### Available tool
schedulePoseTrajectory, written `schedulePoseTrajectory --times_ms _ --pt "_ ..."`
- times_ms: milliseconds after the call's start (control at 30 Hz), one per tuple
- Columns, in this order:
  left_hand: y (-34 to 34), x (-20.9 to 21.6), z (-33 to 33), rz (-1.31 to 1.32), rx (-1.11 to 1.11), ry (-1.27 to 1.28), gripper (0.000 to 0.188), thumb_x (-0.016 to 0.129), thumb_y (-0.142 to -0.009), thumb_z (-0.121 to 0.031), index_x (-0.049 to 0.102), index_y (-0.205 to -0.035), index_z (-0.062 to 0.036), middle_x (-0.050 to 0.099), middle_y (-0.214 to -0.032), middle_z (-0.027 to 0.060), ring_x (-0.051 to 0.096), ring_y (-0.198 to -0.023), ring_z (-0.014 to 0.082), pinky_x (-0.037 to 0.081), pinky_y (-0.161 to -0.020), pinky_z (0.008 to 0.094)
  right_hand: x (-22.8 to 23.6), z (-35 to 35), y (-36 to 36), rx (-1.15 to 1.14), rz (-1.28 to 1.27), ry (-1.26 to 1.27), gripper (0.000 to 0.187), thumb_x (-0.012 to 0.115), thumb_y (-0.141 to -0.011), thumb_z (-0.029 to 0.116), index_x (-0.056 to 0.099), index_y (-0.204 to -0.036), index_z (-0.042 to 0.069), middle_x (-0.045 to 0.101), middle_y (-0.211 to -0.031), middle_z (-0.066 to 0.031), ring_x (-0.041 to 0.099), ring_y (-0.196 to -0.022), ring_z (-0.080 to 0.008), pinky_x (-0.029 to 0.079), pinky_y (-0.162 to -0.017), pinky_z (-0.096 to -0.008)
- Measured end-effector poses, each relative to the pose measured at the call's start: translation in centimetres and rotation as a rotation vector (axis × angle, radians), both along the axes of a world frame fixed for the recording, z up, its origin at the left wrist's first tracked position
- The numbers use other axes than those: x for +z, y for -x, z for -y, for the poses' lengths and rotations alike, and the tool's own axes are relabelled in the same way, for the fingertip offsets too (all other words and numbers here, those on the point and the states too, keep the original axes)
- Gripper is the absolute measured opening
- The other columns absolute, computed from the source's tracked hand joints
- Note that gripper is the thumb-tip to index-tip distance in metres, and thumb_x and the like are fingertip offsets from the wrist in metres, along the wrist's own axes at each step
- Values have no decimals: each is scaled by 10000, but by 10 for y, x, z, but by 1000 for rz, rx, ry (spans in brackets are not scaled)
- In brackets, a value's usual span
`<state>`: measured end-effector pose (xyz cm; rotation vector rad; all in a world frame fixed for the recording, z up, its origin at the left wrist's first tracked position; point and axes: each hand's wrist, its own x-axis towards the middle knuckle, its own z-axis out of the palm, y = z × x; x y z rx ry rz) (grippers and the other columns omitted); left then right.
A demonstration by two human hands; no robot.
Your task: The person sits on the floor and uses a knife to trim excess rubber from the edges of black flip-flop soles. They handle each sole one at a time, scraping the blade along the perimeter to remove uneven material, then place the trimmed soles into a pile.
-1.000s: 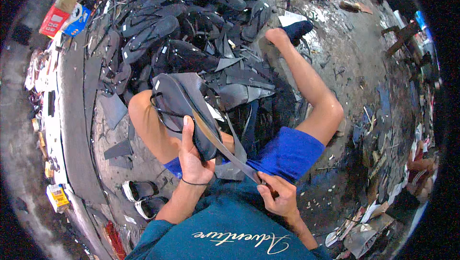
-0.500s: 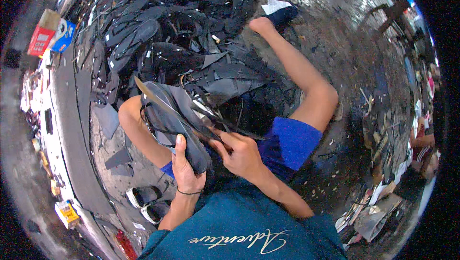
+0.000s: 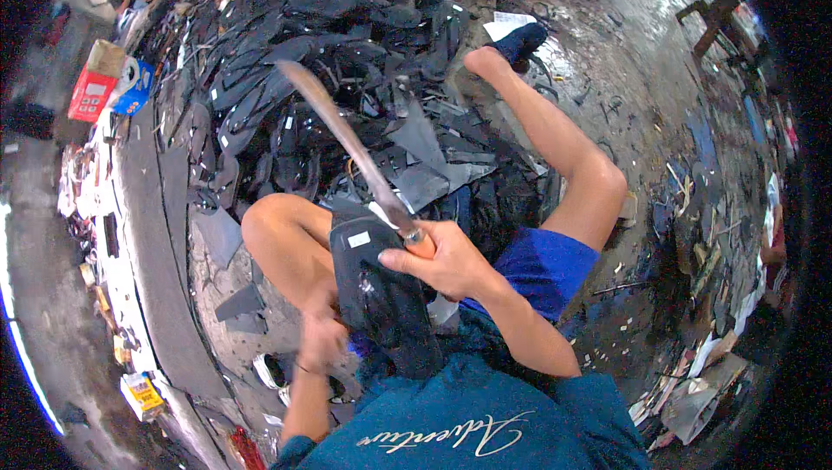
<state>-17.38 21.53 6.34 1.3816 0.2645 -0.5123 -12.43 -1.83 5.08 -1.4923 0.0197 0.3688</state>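
Note:
My right hand (image 3: 446, 260) is closed round the orange-brown handle of a long knife (image 3: 347, 141), its blade slanting up and to the left. Just under that hand, in my lap, lies a dark flip-flop (image 3: 368, 275) with a small white label on it. My left hand (image 3: 323, 336) is beside the flip-flop, near my left knee, and motion blurs its fingers. Whether it touches anything cannot be made out.
A large heap of black flip-flops (image 3: 347, 50) and grey sheet offcuts (image 3: 420, 136) spreads beyond my legs. At the left are a long grey strip (image 3: 156, 236), a red box (image 3: 95, 89) and a yellow-and-white pack (image 3: 143, 395). Scraps line the right side.
My left hand has let go of the flip-flop it held up and moved down. The knife has come up and clear of the footwear, in my right hand. A labelled flip-flop now shows in my lap.

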Motion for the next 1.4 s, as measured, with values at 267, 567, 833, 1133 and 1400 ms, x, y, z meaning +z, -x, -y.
schedulePoseTrajectory --times_ms 267,567,833,1133,1400 --pt "-75 72 -4 209 150 -140 368 607 -979 -262 566 -1230 4 651 -1118 50 598 -1029 133 470 -927 286 42 27 56 -213 385 322 405 711 -855 118 629 -1234 2 685 -964 -153 644 -716 -232 520 -670 -318" --pt "-56 86 -6 27 194 -193 395 512 -1030 -306 531 -1293 -13 612 -1193 15 543 -1109 99 406 -987 270 25 34 127 -41 330 299 398 777 -798 151 686 -1170 40 728 -961 -126 676 -730 -249 541 -658 -340" --pt "-51 67 -11 115 -15 -216 470 600 -976 -323 512 -1307 -2 609 -1204 28 543 -1116 112 414 -983 272 66 25 54 -59 366 379 326 717 -860 153 682 -1159 29 686 -863 -128 653 -703 -241 522 -641 -344" --pt "-105 116 -30 399 -303 -254 599 731 -864 -438 571 -1225 13 645 -1101 35 595 -1012 126 465 -909 280 64 44 39 -139 490 359 283 685 -846 98 698 -1108 -7 696 -801 -134 596 -597 -152 473 -553 -278" --pt "-49 84 -34 196 -613 -158 484 777 -859 -224 581 -1250 -18 646 -1091 47 574 -1036 140 442 -926 335 66 83 113 136 275 529 373 779 -794 195 705 -1140 76 736 -979 -108 676 -719 -266 539 -680 -348"
